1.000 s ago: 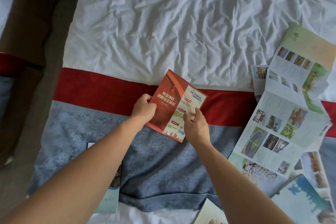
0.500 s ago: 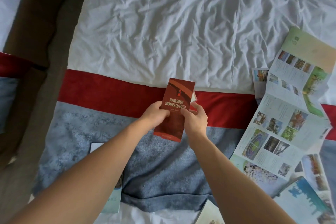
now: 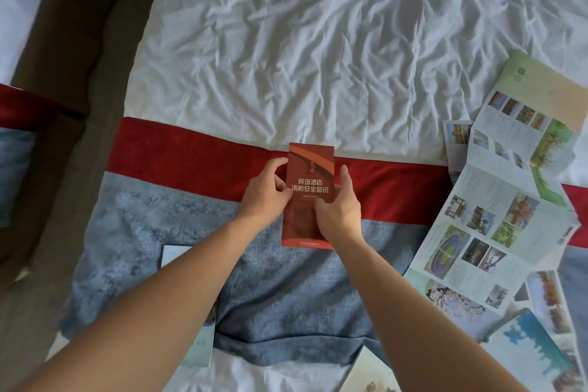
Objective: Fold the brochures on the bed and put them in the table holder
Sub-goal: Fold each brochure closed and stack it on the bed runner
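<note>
A red brochure (image 3: 310,178) with white lettering lies folded shut and upright over the red band of the bed runner (image 3: 197,156). My left hand (image 3: 265,192) grips its left edge, fingers curled round it. My right hand (image 3: 339,207) holds the right edge, thumb across the cover and fingers along the side. A large unfolded brochure (image 3: 496,210) with photo panels is spread at the right. No table holder is in view.
More brochures lie at the lower right (image 3: 528,350), at the bottom middle (image 3: 366,375), and one pale brochure (image 3: 197,347) under my left forearm. Crumpled white sheet (image 3: 318,41) covers the far bed. Brown floor (image 3: 63,57) runs along the left.
The red brochure was half open with its inner panel showing; it is now folded shut and turned upright. Both hands have closed in on its edges.
</note>
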Demonstrator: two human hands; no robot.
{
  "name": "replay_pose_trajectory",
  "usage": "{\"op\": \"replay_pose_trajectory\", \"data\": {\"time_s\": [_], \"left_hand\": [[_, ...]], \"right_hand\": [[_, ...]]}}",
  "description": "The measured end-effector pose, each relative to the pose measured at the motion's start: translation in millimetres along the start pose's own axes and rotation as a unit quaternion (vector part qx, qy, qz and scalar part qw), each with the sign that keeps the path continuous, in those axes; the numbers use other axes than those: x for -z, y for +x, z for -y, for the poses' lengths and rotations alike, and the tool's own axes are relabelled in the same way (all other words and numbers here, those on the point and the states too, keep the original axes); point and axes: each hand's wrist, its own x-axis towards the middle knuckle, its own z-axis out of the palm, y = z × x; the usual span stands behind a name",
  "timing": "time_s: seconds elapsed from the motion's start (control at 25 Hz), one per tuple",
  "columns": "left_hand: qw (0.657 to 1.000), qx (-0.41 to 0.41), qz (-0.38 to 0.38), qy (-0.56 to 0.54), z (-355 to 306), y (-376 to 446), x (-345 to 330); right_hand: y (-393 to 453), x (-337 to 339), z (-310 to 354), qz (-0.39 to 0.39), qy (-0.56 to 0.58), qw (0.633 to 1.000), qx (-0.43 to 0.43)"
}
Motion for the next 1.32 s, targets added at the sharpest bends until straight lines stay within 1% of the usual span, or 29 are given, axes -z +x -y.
{"op": "replay_pose_trajectory", "data": {"time_s": [0.12, 0.28, 0.44, 0.56, 0.76, 0.88, 1.0, 1.2, 1.32], "left_hand": [[0.997, -0.051, 0.005, 0.054, 0.1, -5.5, 2.9], [0.986, -0.090, 0.031, 0.137, 4.2, -15.2, 10.6], [0.984, -0.107, 0.027, 0.142, 21.2, -39.6, 25.4], [0.983, -0.096, 0.020, 0.156, 47.6, -69.8, 45.2], [0.978, -0.038, 0.014, 0.205, 109.7, -130.8, 94.3], [0.973, -0.011, 0.033, 0.230, 139.6, -155.2, 115.0], [0.965, -0.008, 0.061, 0.256, 165.1, -174.5, 121.6], [0.954, 0.002, 0.076, 0.291, 194.3, -196.6, 112.8], [0.948, -0.007, 0.066, 0.312, 201.2, -198.8, 108.3]], "right_hand": [[-10.7, -2.0, -0.6, 0.018, -0.111, 0.991, 0.079], [-21.4, -7.3, -0.8, 0.047, -0.237, 0.964, 0.115], [-40.5, -22.7, -1.2, 0.055, -0.316, 0.938, 0.134], [-67.1, -49.4, -5.1, 0.068, -0.367, 0.914, 0.163], [-121.2, -116.1, -13.8, 0.121, -0.421, 0.875, 0.208], [-146.7, -150.6, -20.8, 0.141, -0.428, 0.865, 0.219], [-166.3, -169.7, -36.4, 0.157, -0.428, 0.862, 0.221], [-186.5, -189.4, -65.2, 0.162, -0.437, 0.861, 0.205], [-187.1, -197.5, -74.0, 0.149, -0.473, 0.837, 0.234]]}}
